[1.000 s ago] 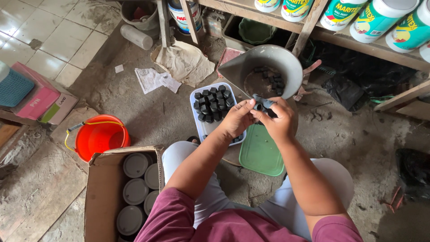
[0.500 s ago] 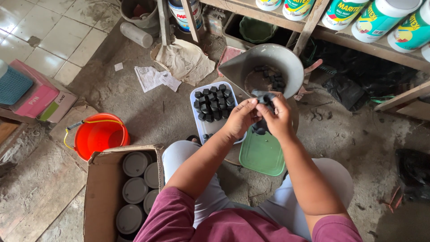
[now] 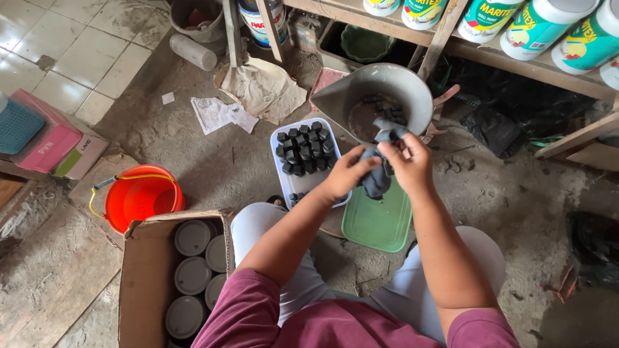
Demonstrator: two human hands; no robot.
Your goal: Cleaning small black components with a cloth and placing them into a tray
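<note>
Fingers of both hands, left hand [image 3: 348,173] and right hand [image 3: 407,162], pinch a dark cloth [image 3: 377,177]; white tray [image 3: 282,174] half-filled with black caps [image 3: 305,149], more left in grey pan [image 3: 412,87].

the dark cloth [image 3: 376,177] between the left hand [image 3: 345,174] and the right hand [image 3: 407,161] looks soft, matt and crumpled. the grey scoop pan [image 3: 361,87] seems dull metal, with a dusty inside. the small black nuts [image 3: 306,148] look like dark matt metal, and they lie on a white plastic tray [image 3: 278,138] with a smooth surface. the green tray [image 3: 377,225] is smooth plastic, a little shiny. the orange bucket [image 3: 138,200] is glossy plastic. the box [image 3: 145,277] is brown matt cardboard. the floor [image 3: 193,154] is rough grey concrete, and the shelf [image 3: 445,32] is raw wood.
</note>
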